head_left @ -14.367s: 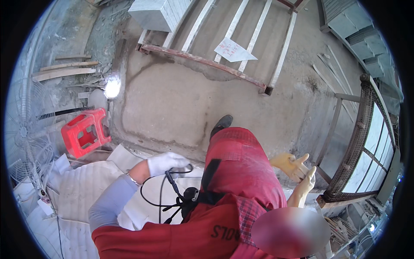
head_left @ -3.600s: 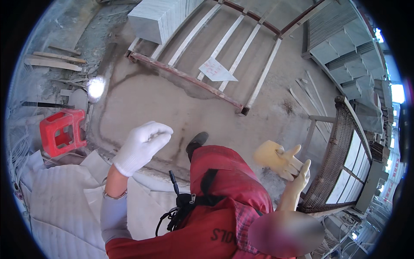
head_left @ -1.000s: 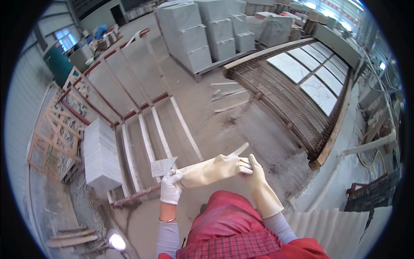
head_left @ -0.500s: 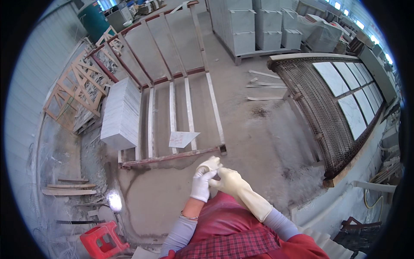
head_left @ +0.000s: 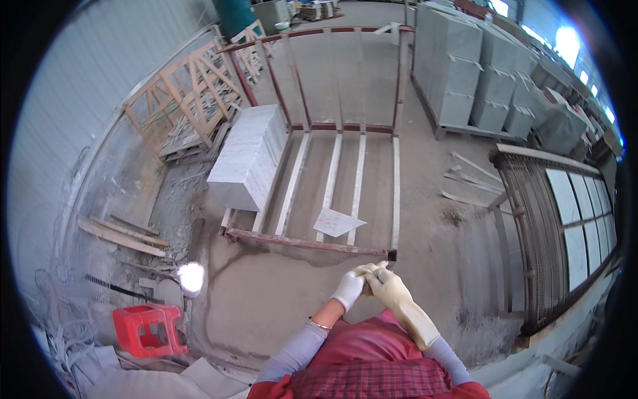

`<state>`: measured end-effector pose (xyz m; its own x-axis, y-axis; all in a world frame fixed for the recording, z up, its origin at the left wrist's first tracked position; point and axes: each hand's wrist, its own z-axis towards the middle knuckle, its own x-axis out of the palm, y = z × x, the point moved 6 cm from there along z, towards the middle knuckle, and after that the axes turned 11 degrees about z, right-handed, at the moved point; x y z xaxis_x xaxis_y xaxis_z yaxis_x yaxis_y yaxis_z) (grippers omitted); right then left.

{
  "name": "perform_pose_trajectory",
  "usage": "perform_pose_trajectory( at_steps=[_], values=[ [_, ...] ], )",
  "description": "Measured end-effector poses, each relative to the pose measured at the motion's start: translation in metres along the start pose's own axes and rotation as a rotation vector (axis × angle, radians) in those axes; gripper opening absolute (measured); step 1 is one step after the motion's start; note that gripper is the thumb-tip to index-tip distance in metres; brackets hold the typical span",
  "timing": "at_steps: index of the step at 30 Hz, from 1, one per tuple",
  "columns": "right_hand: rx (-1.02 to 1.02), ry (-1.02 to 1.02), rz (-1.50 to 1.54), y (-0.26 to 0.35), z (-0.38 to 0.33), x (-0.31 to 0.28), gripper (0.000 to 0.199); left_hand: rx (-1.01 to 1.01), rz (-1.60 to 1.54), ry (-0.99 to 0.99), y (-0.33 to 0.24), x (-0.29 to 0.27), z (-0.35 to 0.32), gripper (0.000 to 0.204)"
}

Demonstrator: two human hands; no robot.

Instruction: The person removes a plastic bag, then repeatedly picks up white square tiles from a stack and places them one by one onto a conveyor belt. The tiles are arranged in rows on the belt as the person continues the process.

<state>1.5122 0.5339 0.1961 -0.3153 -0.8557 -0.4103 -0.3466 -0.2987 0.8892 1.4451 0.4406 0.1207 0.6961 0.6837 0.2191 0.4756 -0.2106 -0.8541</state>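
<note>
Stood over a wet, grey concrete floor [head_left: 279,292] with both hands brought together in front of the body. Left hand [head_left: 349,290], in a short white glove, curled closed and pinching the fingertips of the long cream rubber glove [head_left: 405,309] worn on the right hand [head_left: 384,284]. Right hand's fingers bunched together and gripped by the left; whether fully seated in the cream glove, cannot tell. Cream glove reached well up the right forearm, over a grey sleeve, above a red apron [head_left: 362,346]. Just beyond the hands, a rust-red steel rack frame [head_left: 306,243] with pale wooden slats laid flat on the floor, a loose white sheet of paper [head_left: 337,222] lying across the slats. At the rack's left side, a tall stack of grey-white stone slabs [head_left: 249,156]. Well apart to the lower left, a red plastic stool [head_left: 147,330]. To the right, a long metal grid rack [head_left: 541,233] holding pale tiles.
</note>
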Motion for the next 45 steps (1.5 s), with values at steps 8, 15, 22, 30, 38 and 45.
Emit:
perform_pose_trajectory(
  at_steps=[8,15,22,30,38,45],
  values=[
    [-0.5,0.338,-0.173,0.086,0.03,0.099,0.021,1.127,2.25,0.022,-0.078,-0.031,0.031,0.047],
    [-0.745,0.694,-0.187,0.135,0.045,0.209,0.013,0.756,2.148,-0.177,-0.076,-0.174,0.014,0.055],
    [-1.043,1.056,-0.273,0.184,0.003,0.29,0.013,0.708,1.495,-0.706,-0.061,-0.31,-0.016,0.051],
    [-1.181,1.35,-0.386,0.206,-0.01,0.339,0.014,0.485,1.197,-0.846,-0.075,-0.369,-0.061,0.04],
    [-1.12,1.253,-0.308,0.257,0.088,0.372,0.026,0.418,0.965,-0.915,-0.141,-0.446,-0.056,0.038],
    [0.061,0.814,0.249,0.263,0.284,0.367,0.054,0.367,0.771,-0.854,-0.164,-0.536,-0.026,0.041]
  ],
)
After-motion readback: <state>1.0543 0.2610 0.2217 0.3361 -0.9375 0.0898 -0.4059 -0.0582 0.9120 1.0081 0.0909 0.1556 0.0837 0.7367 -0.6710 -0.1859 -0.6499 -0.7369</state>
